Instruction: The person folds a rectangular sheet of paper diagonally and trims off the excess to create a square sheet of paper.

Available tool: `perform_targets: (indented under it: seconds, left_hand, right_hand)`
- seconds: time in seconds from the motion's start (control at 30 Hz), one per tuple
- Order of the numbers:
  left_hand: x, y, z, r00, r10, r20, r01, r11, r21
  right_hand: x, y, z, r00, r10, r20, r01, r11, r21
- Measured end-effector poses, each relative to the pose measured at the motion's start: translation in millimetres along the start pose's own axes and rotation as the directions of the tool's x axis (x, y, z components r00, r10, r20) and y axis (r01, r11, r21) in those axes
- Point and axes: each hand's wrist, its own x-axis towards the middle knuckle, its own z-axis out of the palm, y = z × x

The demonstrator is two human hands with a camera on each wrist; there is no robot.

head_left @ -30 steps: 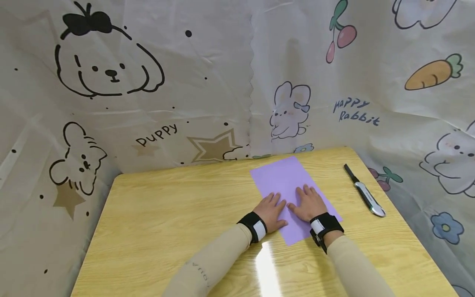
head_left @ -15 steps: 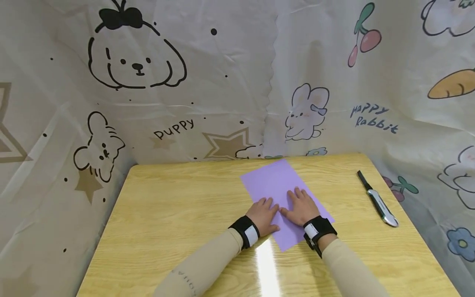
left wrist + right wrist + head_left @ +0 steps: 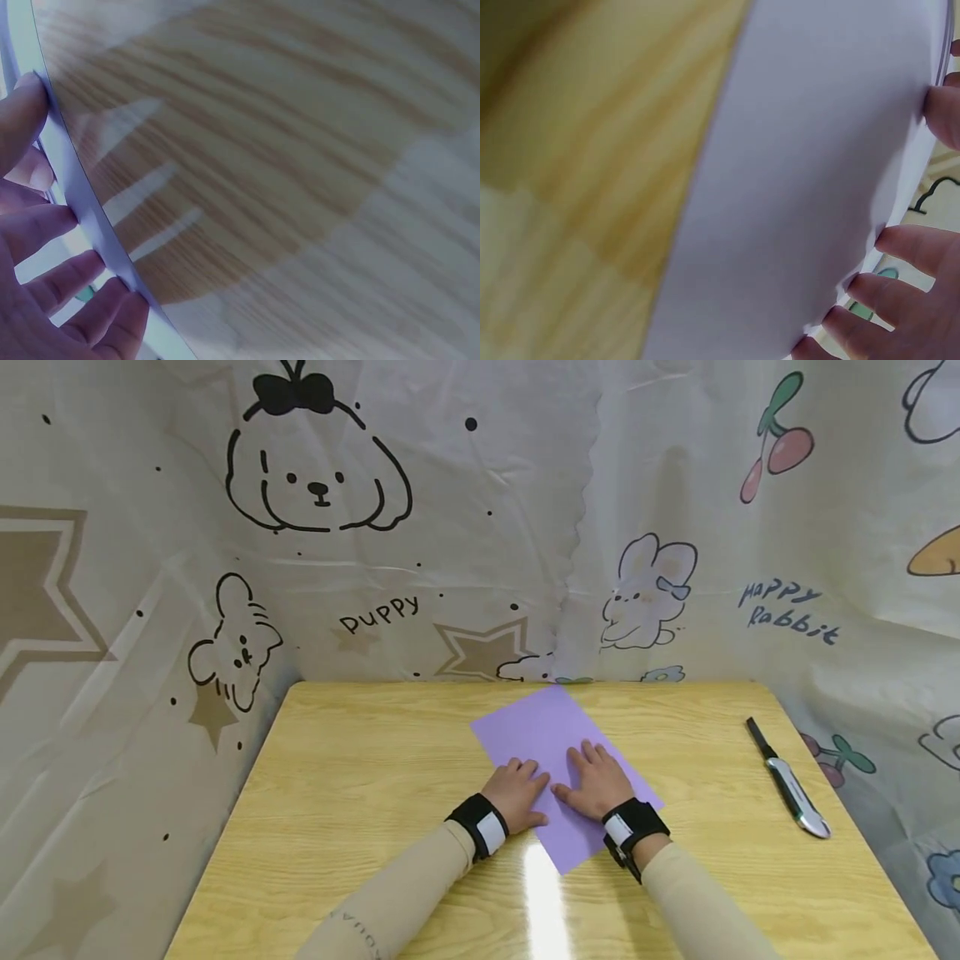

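A sheet of purple paper (image 3: 528,727) lies slanted on the wooden table, its far corner near the back edge. On its left edge rests my left hand (image 3: 516,795), fingers spread and fingertips on the sheet. My right hand (image 3: 598,781) presses on the paper's right half, fingers extended toward the back. The two thumbs point toward each other with a small gap. In the left wrist view the left fingers (image 3: 64,281) touch the sheet near its edge. The right wrist view has the right fingers (image 3: 900,300) against the paper (image 3: 780,180).
A utility knife (image 3: 787,785) with a dark blade end lies at the right side of the table (image 3: 360,768). Printed cloth (image 3: 465,468) hangs behind and along both sides. A bright reflection shows on the tabletop near the front.
The head view has turned, so the knife and cloth shift rightward in it. Both hands stay on the paper, with little visible change in their pose.
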Motion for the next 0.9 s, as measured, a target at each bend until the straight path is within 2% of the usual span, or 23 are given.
perform_targets:
  seconds: [0.17,0.4,0.53,0.63,0.77,0.9]
  left_hand:
    - [-9.4,-12.7,-4.4,1.0,-0.011,0.013,0.012,0.999,-0.04]
    - [-22.2,-30.8,-1.6,1.0,0.024,0.012,-0.022,0.991,-0.135]
    - [-30.7,-39.6,5.7,1.0,-0.006,0.028,0.011,0.985,-0.172]
    - [-38.7,-44.1,8.4,0.999,-0.025,0.025,0.029,0.986,-0.167]
    - [-49.4,-46.6,4.0,0.998,-0.046,0.031,0.05,0.988,-0.147]
    - [-56.6,-48.4,-4.6,0.994,-0.091,0.053,0.098,0.983,-0.156]
  right_hand:
    - [6.5,-11.6,2.8,1.0,-0.027,-0.004,0.027,1.0,-0.004]
    - [15.0,-28.7,5.1,0.997,-0.083,0.008,0.083,0.997,0.009]
    - [20.1,-37.8,7.1,0.993,-0.116,0.029,0.115,0.993,0.02]
    - [24.3,-42.8,9.3,0.989,-0.141,0.05,0.141,0.99,0.009]
    - [24.4,-48.7,9.5,0.979,-0.18,0.098,0.179,0.984,0.013]
    - [17.7,-54.4,6.3,0.965,-0.214,0.149,0.216,0.976,-0.001]
